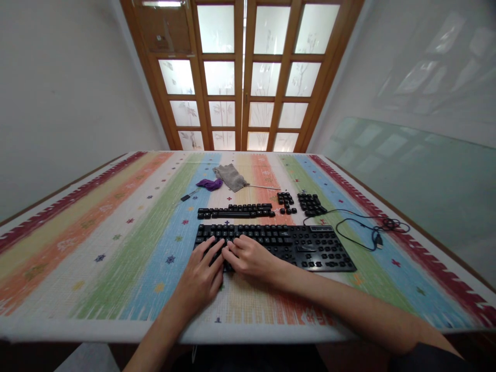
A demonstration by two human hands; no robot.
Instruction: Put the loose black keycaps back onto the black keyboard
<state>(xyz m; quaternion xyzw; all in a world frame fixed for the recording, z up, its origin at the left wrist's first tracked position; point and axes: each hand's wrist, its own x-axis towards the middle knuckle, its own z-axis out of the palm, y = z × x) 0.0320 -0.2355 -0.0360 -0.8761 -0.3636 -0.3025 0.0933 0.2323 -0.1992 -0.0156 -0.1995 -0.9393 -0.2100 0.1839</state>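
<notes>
A black keyboard (294,245) lies on the striped tablecloth, its right part stripped of keycaps. My left hand (201,279) rests on the keyboard's left end with the fingers stretched out flat over the keys. My right hand (250,258) lies just to its right. Its fingers are curled and pressed together at the keyboard's lower left rows, fingertips meeting those of the left hand. What they pinch is hidden. Loose black keycaps lie behind the keyboard in a long row (236,211) and two smaller clusters (287,201), (312,204).
A grey cloth (230,177), a purple cloth (209,184) and a small tool (186,197) lie farther back. The keyboard's USB cable (368,235) coils at the right. A wooden glazed door (244,77) stands behind the table; a glass panel (418,175) leans on the right.
</notes>
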